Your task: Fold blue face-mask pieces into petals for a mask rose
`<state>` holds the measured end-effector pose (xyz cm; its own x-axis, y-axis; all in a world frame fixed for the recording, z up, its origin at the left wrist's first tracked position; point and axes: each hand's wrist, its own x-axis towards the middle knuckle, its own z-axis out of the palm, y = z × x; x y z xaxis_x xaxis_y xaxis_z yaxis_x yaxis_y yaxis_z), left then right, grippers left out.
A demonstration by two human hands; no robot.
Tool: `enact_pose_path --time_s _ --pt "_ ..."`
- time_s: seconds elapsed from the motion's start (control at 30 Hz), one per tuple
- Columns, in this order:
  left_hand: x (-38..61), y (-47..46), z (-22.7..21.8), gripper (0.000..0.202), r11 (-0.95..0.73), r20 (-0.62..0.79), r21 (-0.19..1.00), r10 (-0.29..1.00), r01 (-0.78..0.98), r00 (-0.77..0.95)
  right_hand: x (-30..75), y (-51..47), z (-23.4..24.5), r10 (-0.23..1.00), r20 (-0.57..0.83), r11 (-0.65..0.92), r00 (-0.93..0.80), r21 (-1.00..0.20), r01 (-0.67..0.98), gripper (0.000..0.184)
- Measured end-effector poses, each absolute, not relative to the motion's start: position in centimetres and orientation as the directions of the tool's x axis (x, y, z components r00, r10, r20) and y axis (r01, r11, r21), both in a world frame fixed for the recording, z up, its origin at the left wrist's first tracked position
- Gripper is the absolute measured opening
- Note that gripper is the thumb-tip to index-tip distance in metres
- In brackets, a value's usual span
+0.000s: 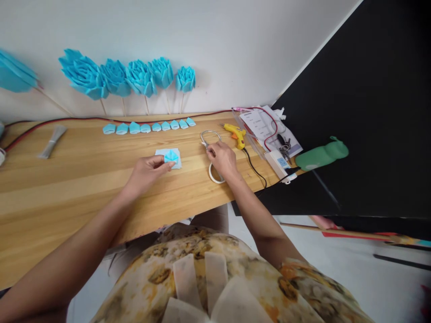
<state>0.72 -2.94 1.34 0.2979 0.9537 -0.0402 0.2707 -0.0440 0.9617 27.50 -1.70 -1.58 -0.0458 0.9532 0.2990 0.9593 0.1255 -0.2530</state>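
Note:
My left hand [150, 172] is closed, thumb and fingers pinching a folded blue petal [171, 156]. Under that petal, pale blue square sheets [161, 152] lie on the wooden table. To the right, my right hand [222, 158] has its fingers closed at a white looped thing [214, 180]; one loop shows above the hand and one below, and its middle is hidden. Behind both hands, several small folded blue petals [134, 128] lie in a row. A yellow glue gun [237, 135] rests just beyond my right hand.
Several blue flowers [139, 78] on sticks stand against the wall. Red and black cable [67, 119] runs along the back edge. Papers [257, 123], keys [285, 147], a power strip [278, 165] and a green bottle [319, 155] are right. A clear strip bundle [53, 141] lies left.

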Motion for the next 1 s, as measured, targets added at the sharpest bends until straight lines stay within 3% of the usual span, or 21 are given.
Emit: enact_pose_path --time_s 0.33,0.7,0.87,1.0 --pt "1.0 -2.9 1.5 0.030 0.097 -0.138 0.980 0.961 0.175 0.241 27.9 -1.3 -2.9 0.940 0.339 0.137 -0.028 -0.303 0.943 0.019" --pt "0.9 -2.8 0.8 0.034 0.158 -0.166 0.986 0.943 0.050 0.289 29.4 -0.5 -3.8 0.949 0.278 0.081 0.150 -0.674 0.734 0.021" --pt "1.0 -2.9 0.5 0.036 0.175 -0.170 0.984 0.926 0.015 0.336 27.3 -1.7 -1.5 0.905 0.415 0.281 0.090 -0.744 0.606 0.019" --pt "1.0 -3.0 1.0 0.038 0.168 -0.161 0.986 0.922 0.012 0.353 24.1 -2.6 1.2 0.749 0.649 0.588 -0.136 -0.556 0.588 0.017"
